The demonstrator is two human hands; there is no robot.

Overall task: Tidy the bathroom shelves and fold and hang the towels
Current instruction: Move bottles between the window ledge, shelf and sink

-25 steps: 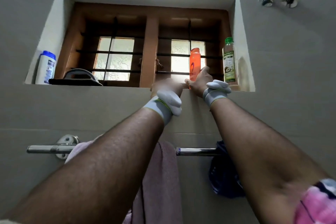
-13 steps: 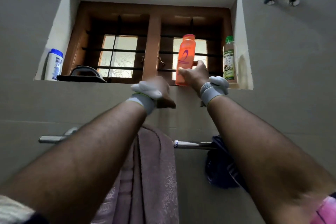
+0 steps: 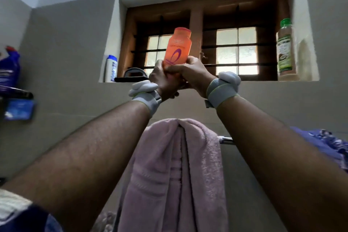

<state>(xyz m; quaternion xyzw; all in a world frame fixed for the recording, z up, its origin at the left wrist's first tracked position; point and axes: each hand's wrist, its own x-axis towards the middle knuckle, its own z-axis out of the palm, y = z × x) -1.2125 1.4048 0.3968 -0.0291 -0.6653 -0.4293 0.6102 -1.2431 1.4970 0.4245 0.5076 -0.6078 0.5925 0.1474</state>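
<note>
An orange bottle (image 3: pixel 178 47) with a purple mark is held up in front of the window, off the ledge. My left hand (image 3: pixel 162 79) grips its lower end from the left and my right hand (image 3: pixel 190 73) grips it from the right; the bottom of the bottle is hidden by my fingers. Below my arms a pink towel (image 3: pixel 175 171) hangs over the towel rail (image 3: pixel 226 139). A blue cloth (image 3: pixel 323 143) hangs at the right end of the rail.
On the window ledge (image 3: pixel 259 83) stand a white bottle with a blue cap (image 3: pixel 111 68), a dark tray-like item (image 3: pixel 131 76) and a green-capped bottle (image 3: pixel 285 49). On the left wall a dark shelf (image 3: pixel 17 93) carries a blue cleaner bottle (image 3: pixel 9 68).
The orange bottle has left the ledge and moved left. My left hand, which was below the ledge, has come up and now grips it together with my right. The view has shifted right.
</note>
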